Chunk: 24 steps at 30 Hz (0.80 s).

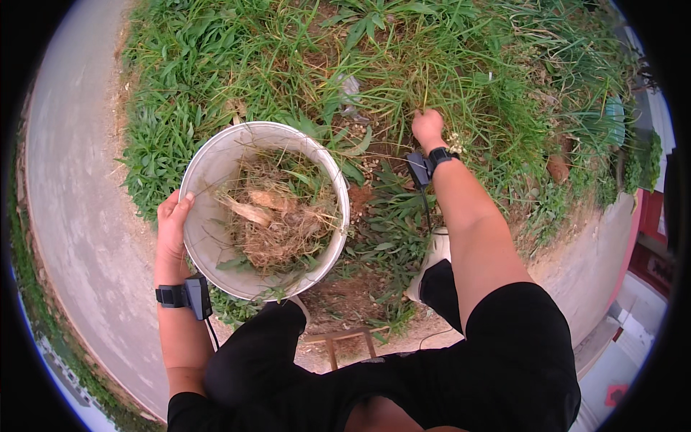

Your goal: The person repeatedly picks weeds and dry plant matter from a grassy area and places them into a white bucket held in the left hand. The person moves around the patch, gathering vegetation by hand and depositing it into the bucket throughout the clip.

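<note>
My left hand grips the rim of a white plastic bucket, its thumb over the left edge. Inside the bucket lie dry grass and roots, some green leaves, a pale dry husk-like piece and an orange-brown lump. To the right of the bucket, my right hand is closed low among long green grass, around the base of some stems. Its fingertips are partly hidden by the blades. A crumpled clear plastic scrap lies on the soil between the bucket and my right hand.
Broad-leaved weeds grow at the left, beside a concrete path. A wooden stool or frame stands between my legs, near my white shoe. At the right are a brown stone or clay piece, a turquoise object and more paving.
</note>
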### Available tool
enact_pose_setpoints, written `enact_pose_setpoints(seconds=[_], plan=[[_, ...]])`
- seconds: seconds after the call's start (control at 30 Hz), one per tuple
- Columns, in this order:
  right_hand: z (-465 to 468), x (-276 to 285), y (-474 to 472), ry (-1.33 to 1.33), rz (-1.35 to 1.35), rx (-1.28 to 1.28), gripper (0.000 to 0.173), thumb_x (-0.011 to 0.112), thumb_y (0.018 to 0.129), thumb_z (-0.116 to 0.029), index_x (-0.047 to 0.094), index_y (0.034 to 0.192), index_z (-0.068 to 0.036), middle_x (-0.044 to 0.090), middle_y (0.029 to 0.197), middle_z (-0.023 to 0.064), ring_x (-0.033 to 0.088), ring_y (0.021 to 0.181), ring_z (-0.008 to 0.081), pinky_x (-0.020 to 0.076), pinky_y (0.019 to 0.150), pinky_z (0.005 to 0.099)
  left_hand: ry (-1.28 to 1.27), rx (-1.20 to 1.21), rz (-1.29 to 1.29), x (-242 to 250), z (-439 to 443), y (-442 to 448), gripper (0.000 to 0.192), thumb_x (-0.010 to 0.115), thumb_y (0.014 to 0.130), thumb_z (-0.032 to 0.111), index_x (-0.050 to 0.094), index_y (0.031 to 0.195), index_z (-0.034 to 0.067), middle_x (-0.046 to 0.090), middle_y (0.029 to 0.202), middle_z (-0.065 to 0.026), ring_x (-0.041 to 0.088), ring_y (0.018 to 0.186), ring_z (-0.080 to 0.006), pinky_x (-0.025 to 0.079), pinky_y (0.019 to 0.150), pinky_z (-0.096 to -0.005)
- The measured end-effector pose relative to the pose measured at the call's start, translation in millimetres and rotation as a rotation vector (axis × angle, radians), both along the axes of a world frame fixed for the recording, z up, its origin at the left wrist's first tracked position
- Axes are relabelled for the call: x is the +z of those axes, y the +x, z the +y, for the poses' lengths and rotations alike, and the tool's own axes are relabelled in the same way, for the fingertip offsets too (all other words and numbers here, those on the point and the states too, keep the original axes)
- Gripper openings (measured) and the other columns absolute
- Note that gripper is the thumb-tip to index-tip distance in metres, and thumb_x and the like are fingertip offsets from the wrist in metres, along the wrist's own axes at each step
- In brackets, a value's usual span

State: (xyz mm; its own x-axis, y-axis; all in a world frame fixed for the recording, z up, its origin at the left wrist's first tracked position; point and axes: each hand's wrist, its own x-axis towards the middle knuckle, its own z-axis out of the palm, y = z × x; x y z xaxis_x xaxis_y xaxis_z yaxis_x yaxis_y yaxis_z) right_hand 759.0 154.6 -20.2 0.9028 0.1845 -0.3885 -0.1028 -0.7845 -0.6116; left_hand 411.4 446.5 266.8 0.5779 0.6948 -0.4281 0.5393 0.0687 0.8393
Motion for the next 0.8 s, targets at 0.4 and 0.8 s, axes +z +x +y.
enact_pose_setpoints(seconds=[0.4,0.8], plan=[[-9,82,-115,0.569,-0.628,0.592,0.022,0.053,0.077,-0.004,0.059,0.098,-0.007,0.058,0.082,0.0136,0.059,0.070,0.0330,0.0508,0.061,0.0392,-0.027,0.005,-0.030,-2,1,1,0.027,0.059,0.085,0.021,0.061,0.100,-0.002,0.064,0.087,-0.0049,0.057,0.073,-0.0109,0.046,0.069,-0.0250],[135,21,-29,-0.090,-0.316,0.536,0.029,0.050,0.084,-0.012,0.051,0.112,-0.006,0.052,0.113,0.0226,0.056,0.101,0.0384,0.0503,0.078,0.0434,-0.008,0.015,0.027,1,-2,3,0.029,0.059,0.085,0.020,0.060,0.103,-0.003,0.064,0.089,-0.0054,0.057,0.076,-0.0109,0.046,0.070,-0.0251]])
